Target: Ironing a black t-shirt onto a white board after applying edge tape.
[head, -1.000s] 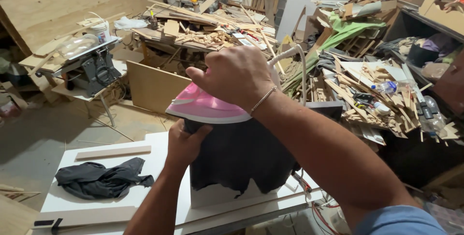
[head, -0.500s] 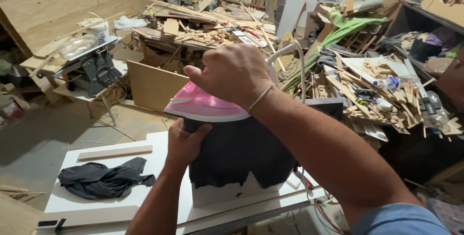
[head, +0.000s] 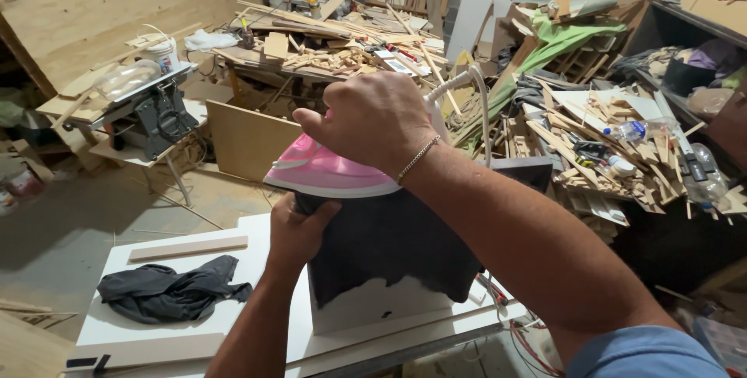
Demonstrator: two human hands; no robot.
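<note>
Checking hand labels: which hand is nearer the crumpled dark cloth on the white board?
Left. The left hand grips the dark sheet's edge just right of the crumpled dark cloth; the right hand is higher, on the pink iron.

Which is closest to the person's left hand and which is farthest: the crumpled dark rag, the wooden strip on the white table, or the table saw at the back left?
From the left hand, which is pressed on the dark sheet:
1. Wooden strip, lying flat on the white table, just left of the hand.
2. Crumpled dark rag, lower left on the same table, only slightly farther.
3. Table saw, on its stand at the back left.
</note>
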